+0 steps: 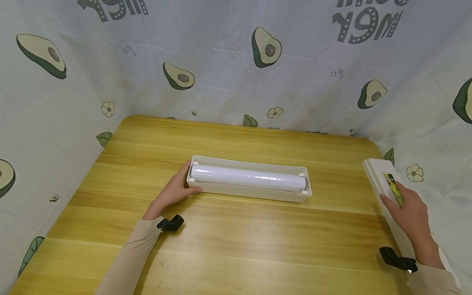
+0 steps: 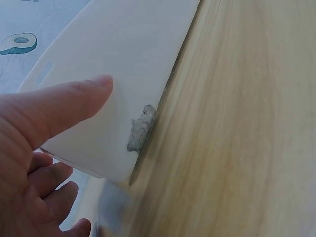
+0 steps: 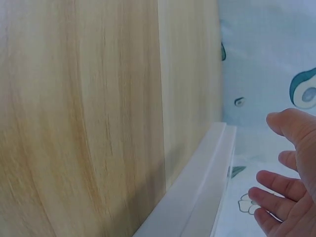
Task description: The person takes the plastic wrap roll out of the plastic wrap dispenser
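A long white dispenser box [image 1: 250,195] lies in the middle of the table, its top uncovered. Inside it rests a shiny white roll, which looks like cling film [image 1: 247,178]. My left hand [image 1: 175,190] grips the box's left end, thumb on the front wall and fingers around the end. In the left wrist view, a grey sticky-looking patch [image 2: 140,132] shows on the box wall near my thumb. At the right table edge lies a long white lid [image 1: 377,170] with a yellow-green label [image 1: 393,188]. Over it my right hand [image 1: 411,215] hovers with loose, parted fingers, apart from the lid in the right wrist view.
The wooden table [image 1: 236,246] has a printed avocado cloth [image 1: 221,53] hanging behind it and along both sides. The lid lies along the right edge, close to the cloth. A black wrist camera [image 1: 170,223] sits on my left sleeve, another [image 1: 398,260] on the right.
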A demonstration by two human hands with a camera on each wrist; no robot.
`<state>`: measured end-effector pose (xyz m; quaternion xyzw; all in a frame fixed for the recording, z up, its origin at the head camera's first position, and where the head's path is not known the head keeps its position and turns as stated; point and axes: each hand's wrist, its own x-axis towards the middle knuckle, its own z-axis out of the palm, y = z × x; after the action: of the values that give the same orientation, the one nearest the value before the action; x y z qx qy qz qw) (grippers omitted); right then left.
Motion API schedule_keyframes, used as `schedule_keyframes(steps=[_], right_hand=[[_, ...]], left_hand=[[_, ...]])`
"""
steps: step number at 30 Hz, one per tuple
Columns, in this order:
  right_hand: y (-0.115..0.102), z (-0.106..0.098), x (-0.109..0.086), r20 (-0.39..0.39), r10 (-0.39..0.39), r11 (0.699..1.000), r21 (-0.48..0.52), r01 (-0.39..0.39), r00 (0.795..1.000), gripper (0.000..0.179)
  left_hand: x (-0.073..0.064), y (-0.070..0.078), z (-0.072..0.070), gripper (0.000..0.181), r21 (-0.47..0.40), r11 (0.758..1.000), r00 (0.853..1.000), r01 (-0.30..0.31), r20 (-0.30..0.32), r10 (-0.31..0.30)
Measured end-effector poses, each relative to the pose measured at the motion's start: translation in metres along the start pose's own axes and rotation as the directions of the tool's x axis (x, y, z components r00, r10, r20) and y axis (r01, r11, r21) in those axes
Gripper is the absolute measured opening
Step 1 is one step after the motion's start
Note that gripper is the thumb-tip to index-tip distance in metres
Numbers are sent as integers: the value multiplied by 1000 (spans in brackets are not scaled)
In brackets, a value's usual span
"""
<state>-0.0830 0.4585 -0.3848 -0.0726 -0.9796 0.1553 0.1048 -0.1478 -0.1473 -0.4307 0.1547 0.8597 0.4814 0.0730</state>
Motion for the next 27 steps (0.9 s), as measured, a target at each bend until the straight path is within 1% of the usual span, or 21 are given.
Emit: schedule_keyframes(steps=[4,9,12,15,18,21,27], right_hand=[[-1,2,1,8,0,1000,-7,0,1000,66],[-4,5,1,-8,-7,1000,-5,7,1000,64],[-6,6,1,-28,-26,1000,15,26,999,61],[-10,5,1,-53,-60,998,33,62,997,59],[-12,5,2,-66,-85,996,34,87,994,57],[-15,5,4,-59,-89,995,41,91,994,57],[-21,6,7,-43,-100,993,58,103,994,57]], left_hand=[[0,-1,1,99,3,1000,1000,6,1,-6],[0,-2,1,99,-4,1000,1000,13,-1,-13],[0,-2,1,99,-2,1000,1000,12,-1,-12],[0,-1,1,99,0,1000,1000,12,0,-12],[0,0,0,100,4,1000,1000,4,0,-4],[0,0,0,100,-8,1000,1000,3,-1,-3],[1,0,0,100,-3,1000,1000,2,-1,-2]])
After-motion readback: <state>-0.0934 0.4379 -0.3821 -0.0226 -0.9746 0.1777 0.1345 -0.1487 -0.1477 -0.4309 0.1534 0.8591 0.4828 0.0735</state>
